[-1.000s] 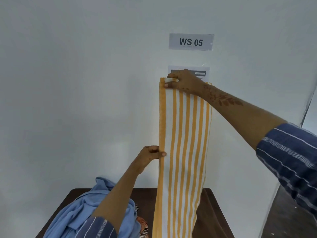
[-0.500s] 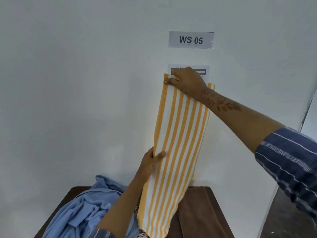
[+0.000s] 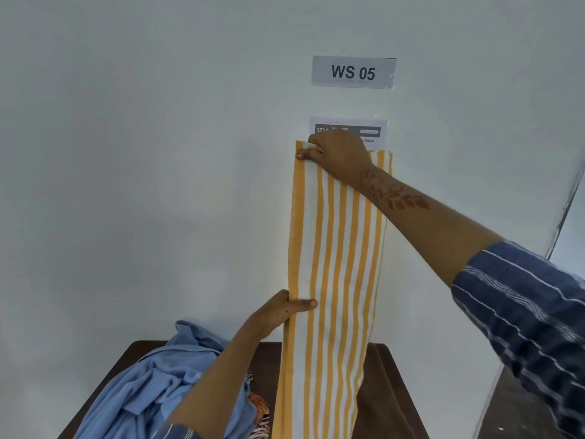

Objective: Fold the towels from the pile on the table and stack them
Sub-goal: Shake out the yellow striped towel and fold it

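A long towel with yellow and white stripes (image 3: 337,264) hangs upright in front of the white wall, folded into a narrow strip. My right hand (image 3: 338,155) pinches its top edge, held high near the wall labels. My left hand (image 3: 281,312) pinches the towel's left edge about halfway down, thumb across the front. The towel's lower end drops past the table and out of view. On the table's left lies a crumpled light blue towel (image 3: 152,384), with a bit of orange patterned cloth (image 3: 259,407) beside it.
A dark brown table (image 3: 392,397) stands against the white wall (image 3: 126,185), with a brown cloth (image 3: 380,375) on its right part. Two paper labels (image 3: 353,72) are taped to the wall. A glass or metal edge (image 3: 566,201) runs down the right.
The towel swung to a slant with its bottom to the left, then came back to hang straight. My left hand slid down its left edge. My right hand stayed at the top.
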`<control>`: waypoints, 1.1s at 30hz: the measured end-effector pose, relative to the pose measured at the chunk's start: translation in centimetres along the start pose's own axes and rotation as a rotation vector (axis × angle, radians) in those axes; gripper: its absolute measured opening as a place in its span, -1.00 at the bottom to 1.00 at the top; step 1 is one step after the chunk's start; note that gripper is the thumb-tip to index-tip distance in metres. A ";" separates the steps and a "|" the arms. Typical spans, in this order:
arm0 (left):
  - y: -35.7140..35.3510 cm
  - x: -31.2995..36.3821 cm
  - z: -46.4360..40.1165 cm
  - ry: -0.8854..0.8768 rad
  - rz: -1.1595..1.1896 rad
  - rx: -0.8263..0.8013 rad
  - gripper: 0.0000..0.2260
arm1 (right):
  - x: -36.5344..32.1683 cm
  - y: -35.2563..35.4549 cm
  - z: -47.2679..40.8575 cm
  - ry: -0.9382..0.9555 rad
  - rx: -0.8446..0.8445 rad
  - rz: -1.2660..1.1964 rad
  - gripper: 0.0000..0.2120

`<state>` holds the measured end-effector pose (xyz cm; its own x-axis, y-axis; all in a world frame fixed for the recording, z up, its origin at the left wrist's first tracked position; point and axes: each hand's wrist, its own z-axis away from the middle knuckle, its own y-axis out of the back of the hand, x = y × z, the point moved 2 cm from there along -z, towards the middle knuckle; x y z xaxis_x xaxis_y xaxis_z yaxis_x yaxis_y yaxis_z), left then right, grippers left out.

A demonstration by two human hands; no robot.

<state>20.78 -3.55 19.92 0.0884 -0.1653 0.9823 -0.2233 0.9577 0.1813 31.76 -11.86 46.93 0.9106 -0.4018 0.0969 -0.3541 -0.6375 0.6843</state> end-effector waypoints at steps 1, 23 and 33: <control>-0.2 0.0 0.1 -0.005 -0.007 -0.001 -0.55 | 0.1 -0.2 0.2 -0.023 -0.006 0.015 -0.63; -1.9 1.9 0.9 -0.040 0.349 0.087 -0.72 | 1.9 -7.6 9.2 -0.491 -0.534 -0.277 -0.54; -1.2 -0.1 1.5 0.020 0.576 0.326 -0.62 | 2.3 -10.9 26.6 -1.153 -0.721 -1.048 -0.28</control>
<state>19.56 -5.00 19.66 -0.1159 0.3598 0.9258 -0.5221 0.7708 -0.3650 32.07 -23.31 20.44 -0.0531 -0.4733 -0.8793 0.7013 -0.6446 0.3046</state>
